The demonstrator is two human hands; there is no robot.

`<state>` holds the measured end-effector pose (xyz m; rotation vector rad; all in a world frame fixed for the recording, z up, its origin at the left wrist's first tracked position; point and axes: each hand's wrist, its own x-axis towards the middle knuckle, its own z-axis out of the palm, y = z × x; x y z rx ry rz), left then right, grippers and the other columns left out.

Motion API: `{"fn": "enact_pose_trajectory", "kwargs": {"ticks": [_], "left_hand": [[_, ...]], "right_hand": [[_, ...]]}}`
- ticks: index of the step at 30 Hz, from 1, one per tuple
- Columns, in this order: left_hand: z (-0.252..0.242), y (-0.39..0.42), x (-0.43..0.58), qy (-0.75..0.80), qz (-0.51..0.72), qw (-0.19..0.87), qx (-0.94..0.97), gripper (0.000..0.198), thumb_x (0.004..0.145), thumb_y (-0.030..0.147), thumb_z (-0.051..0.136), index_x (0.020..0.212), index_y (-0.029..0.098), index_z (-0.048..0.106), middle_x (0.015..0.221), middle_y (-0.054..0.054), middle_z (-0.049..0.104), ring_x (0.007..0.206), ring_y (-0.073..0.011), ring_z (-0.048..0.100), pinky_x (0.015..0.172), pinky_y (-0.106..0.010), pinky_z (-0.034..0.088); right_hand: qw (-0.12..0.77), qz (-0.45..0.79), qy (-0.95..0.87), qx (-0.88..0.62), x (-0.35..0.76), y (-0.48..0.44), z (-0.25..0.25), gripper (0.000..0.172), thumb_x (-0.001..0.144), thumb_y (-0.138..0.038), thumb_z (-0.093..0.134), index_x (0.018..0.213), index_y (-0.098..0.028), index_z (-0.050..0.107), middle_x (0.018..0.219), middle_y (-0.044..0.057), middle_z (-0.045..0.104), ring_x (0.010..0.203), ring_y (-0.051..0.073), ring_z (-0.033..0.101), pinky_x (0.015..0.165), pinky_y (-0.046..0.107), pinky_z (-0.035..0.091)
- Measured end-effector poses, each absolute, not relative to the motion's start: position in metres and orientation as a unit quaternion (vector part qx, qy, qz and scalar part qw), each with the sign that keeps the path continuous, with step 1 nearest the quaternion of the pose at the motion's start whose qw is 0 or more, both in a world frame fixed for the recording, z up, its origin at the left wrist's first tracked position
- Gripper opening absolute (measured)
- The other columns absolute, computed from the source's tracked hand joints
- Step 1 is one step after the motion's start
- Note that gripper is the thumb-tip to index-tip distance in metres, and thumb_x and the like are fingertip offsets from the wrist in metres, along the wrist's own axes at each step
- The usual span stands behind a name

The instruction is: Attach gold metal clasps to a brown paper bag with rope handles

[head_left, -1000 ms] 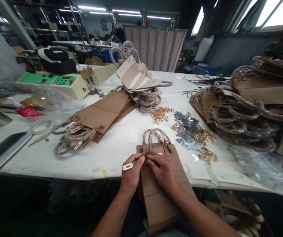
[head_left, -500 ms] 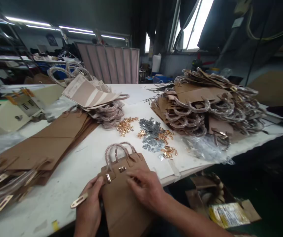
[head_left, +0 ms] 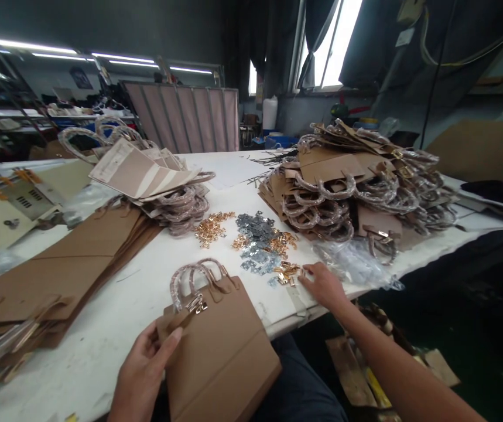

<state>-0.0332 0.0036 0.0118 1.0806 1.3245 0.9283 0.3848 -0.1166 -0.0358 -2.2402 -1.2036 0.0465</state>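
A brown leather bag (head_left: 220, 346) with plastic-wrapped handles and a gold clasp (head_left: 196, 303) lies at the table's near edge. My left hand (head_left: 146, 366) grips its left corner, thumb on top. My right hand (head_left: 324, 284) reaches out to the right, fingertips pinching at a small heap of gold metal fittings (head_left: 287, 272) on the white table (head_left: 146, 293); whether a piece is between the fingers I cannot make out. Further back lie silver plates (head_left: 255, 240) and more gold fittings (head_left: 211, 227).
A stack of flat brown bags (head_left: 71, 266) lies on the left, a large heap of handled bags (head_left: 356, 181) on the right, folded pieces with handles (head_left: 154, 176) behind. Crumpled clear plastic (head_left: 356, 264) lies near my right hand. A cream machine (head_left: 9, 205) stands far left.
My right hand left the bag and reached right to the gold fittings. The bag turned and slid slightly, its strap end folded in, with my left hand still on it. The view swung right.
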Motion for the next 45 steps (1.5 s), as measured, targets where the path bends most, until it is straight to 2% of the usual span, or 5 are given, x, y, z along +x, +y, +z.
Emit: {"fn": "enact_pose_trajectory", "kwargs": {"ticks": [7, 16, 29, 38, 45], "left_hand": [[0.012, 0.004, -0.044, 0.618, 0.394, 0.344, 0.587, 0.083, 0.072, 0.069, 0.071, 0.138, 0.020, 0.055, 0.135, -0.014, 0.059, 0.118, -0.0365, 0.063, 0.094, -0.052, 0.056], [0.057, 0.013, -0.004, 0.368, 0.341, 0.047, 0.864, 0.029, 0.092, 0.026, 0.062, 0.121, 0.022, 0.065, 0.124, -0.012, 0.065, 0.121, -0.0297, 0.057, 0.109, -0.047, 0.046], [0.078, 0.077, 0.052, 0.199, 0.063, 0.079, 0.975, 0.021, 0.091, 0.018, 0.058, 0.083, 0.027, 0.076, 0.095, -0.006, 0.074, 0.104, -0.0264, 0.060, 0.102, -0.044, 0.040], [0.087, 0.080, 0.073, 0.289, 0.110, 0.337, 0.889, 0.029, 0.082, 0.034, 0.068, 0.107, 0.026, 0.080, 0.081, -0.004, 0.079, 0.077, -0.0243, 0.071, 0.073, -0.032, 0.051], [0.084, 0.072, 0.057, 0.323, 0.168, 0.604, 0.709, 0.059, 0.092, 0.067, 0.049, 0.078, 0.020, 0.082, 0.089, -0.013, 0.081, 0.091, -0.0286, 0.074, 0.087, -0.039, 0.055]], "right_hand": [[0.304, 0.025, -0.433, -0.848, 0.380, -0.115, -0.035, 0.028, 0.083, -0.043, 0.066, 0.102, -0.024, 0.072, 0.102, 0.005, 0.071, 0.087, 0.023, 0.068, 0.077, 0.033, 0.047], [0.452, 0.073, -0.379, -0.804, 0.356, -0.127, -0.019, 0.039, 0.077, -0.058, 0.068, 0.092, -0.022, 0.075, 0.085, 0.008, 0.077, 0.075, 0.025, 0.069, 0.074, 0.037, 0.052], [0.554, 0.299, -0.510, -0.587, 0.175, -0.051, 0.007, 0.012, 0.087, -0.031, 0.068, 0.092, -0.028, 0.079, 0.093, 0.004, 0.077, 0.088, 0.030, 0.071, 0.083, 0.040, 0.057], [0.553, 0.265, -0.506, -0.607, 0.175, -0.050, -0.002, 0.013, 0.092, -0.028, 0.062, 0.092, -0.022, 0.074, 0.094, 0.004, 0.076, 0.090, 0.025, 0.071, 0.083, 0.034, 0.056], [0.566, 0.200, -0.590, -0.540, 0.168, -0.053, -0.009, 0.012, 0.094, -0.025, 0.065, 0.095, -0.027, 0.077, 0.130, 0.007, 0.070, 0.125, 0.027, 0.063, 0.107, 0.044, 0.051]]}}
